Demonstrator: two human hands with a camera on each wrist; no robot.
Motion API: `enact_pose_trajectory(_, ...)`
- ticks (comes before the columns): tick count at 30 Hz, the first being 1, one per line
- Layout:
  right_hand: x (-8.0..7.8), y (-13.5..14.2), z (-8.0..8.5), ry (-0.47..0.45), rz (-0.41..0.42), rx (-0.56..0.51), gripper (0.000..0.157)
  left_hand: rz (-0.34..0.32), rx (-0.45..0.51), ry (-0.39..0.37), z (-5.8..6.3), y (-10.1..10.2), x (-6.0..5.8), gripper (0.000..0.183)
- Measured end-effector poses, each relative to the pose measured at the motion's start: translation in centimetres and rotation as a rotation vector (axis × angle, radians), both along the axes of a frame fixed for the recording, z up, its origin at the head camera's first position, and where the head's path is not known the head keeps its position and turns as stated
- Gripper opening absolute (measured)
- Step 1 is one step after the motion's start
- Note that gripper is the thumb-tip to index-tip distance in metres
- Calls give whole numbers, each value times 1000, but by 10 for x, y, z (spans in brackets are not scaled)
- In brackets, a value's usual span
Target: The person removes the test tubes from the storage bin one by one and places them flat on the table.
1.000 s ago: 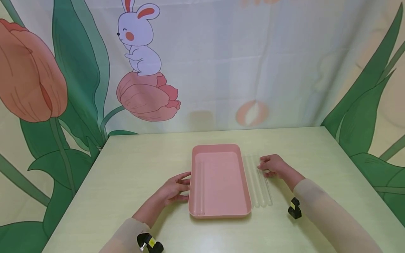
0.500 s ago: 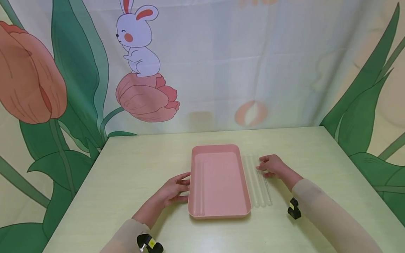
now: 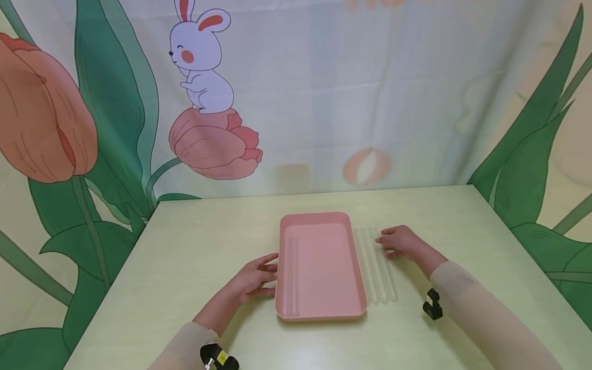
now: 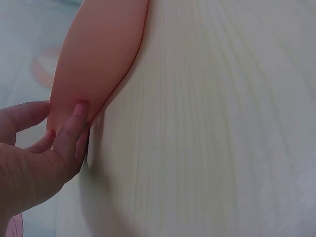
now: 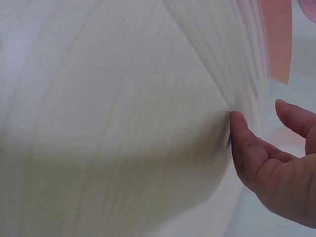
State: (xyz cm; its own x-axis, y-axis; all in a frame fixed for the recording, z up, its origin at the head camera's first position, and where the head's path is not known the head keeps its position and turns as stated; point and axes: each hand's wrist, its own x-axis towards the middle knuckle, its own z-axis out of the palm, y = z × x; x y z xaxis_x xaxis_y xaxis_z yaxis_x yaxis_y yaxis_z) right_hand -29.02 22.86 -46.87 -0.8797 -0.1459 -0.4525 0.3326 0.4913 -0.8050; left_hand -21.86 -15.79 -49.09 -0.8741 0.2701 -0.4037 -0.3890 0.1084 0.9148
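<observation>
A shallow pink tray lies on the table, with clear slender tubes lengthwise along its left side. My left hand touches the tray's left wall with extended, spread fingers; the left wrist view shows the fingertips against the pink wall. Just right of the tray, several clear round-ended tubes lie side by side. Over the far half of the outermost tube is my right hand. In the right wrist view one fingertip touches a tube's edge, while another finger stays apart from it.
The pale wood-grain table extends on both sides of the tray. A printed curtain with a rabbit and tulips hangs behind its far edge. Small black camera mounts sit on both sleeves.
The fingers of my right hand have shifted slightly over the outermost tube. My left hand, the tray and the tubes stay in place.
</observation>
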Motion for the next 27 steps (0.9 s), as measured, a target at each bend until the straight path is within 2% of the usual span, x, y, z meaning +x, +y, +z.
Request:
enact_pose_trajectory(13,2,13,11,-12,1,10,57,6,-16,-6,1,2,4,64)
enact_pose_trajectory(27,7,14,53,67,-37,-76,56,-11,-7,8,1,-1,1,65)
